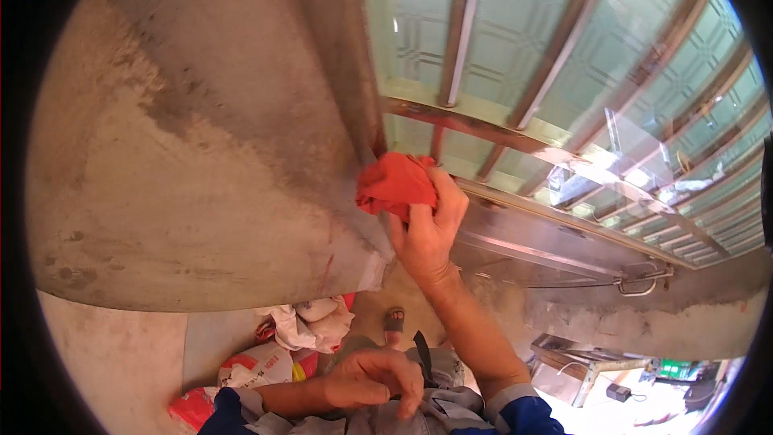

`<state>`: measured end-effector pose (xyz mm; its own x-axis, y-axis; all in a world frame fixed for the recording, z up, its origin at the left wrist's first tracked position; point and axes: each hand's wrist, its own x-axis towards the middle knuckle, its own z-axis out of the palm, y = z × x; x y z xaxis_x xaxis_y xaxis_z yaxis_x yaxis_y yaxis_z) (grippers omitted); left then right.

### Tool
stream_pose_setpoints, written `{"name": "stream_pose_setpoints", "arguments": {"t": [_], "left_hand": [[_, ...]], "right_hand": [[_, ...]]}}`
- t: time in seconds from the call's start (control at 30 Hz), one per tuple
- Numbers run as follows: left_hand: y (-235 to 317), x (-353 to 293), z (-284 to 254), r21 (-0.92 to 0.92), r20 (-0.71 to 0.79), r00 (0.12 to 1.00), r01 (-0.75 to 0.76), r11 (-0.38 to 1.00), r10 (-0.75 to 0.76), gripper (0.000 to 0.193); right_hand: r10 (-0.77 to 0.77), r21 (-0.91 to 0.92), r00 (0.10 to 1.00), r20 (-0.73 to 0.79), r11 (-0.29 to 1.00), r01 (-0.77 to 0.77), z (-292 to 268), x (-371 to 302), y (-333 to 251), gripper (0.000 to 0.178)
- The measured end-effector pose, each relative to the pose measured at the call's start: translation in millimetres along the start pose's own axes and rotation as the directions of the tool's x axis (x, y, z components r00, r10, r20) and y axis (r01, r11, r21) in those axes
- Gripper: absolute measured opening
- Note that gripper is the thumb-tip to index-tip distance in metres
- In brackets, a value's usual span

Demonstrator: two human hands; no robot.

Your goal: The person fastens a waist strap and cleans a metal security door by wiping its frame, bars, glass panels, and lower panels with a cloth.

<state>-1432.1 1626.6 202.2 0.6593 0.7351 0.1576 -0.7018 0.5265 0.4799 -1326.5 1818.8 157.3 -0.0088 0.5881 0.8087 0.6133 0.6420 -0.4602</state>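
Bunched in my right hand (431, 238) is a red cloth (394, 184), gripped between the thumb and fingers. The arm is stretched forward, and the cloth is at the lower left corner of a barred window (515, 138), against its frame and the concrete wall edge. Part of the fingers is hidden behind the cloth. My left hand (374, 379) hangs in front of my body with its fingers loosely curved and the thumb apart. Nothing shows in it.
A bare concrete wall (201, 209) fills the left side. Red and white sacks (258, 366) lie below it, by my left arm. Under the window, a metal handle (640, 282) sticks out. At the lower right stands a cluttered table (596, 366). My sandalled foot (394, 321) shows on the floor.
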Motion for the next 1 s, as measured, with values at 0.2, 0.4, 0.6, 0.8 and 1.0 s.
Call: {"name": "stream_pose_setpoints", "arguments": {"t": [0.2,0.4,0.6,0.8,1.0], "left_hand": [[-7.6,-28.6,-21.9,-0.097,-0.188,0.971,-0.168,0.981,0.148,0.033],[-10.3,-34.6,-33.8,-0.094,-0.296,0.945,-0.173,0.980,0.139,0.036],[-17.3,-30.7,-40.9,-0.092,-0.383,0.916,-0.169,0.981,0.122,0.038],[-22.9,-35.6,-50.6,-0.059,-0.452,0.885,-0.157,0.986,0.114,0.035],[-26.3,-27.7,-66.7,-0.049,-0.427,0.900,-0.113,0.992,0.081,0.036]], "right_hand": [[-0.304,-0.003,0.944,-0.126,0.952,0.306,23.4,45.2,-26.6,0.029],[-0.300,-0.121,0.928,0.221,0.936,0.332,39.2,-38.1,12.1,0.031],[-0.002,-0.203,0.731,0.682,0.960,0.192,63.0,-212.0,122.8,0.024],[0.250,-0.232,0.746,0.617,0.964,-0.131,47.9,-228.5,132.4,0.033],[-0.174,0.189,0.962,0.210,0.973,0.134,-2.9,-62.2,13.8,0.023]]}}
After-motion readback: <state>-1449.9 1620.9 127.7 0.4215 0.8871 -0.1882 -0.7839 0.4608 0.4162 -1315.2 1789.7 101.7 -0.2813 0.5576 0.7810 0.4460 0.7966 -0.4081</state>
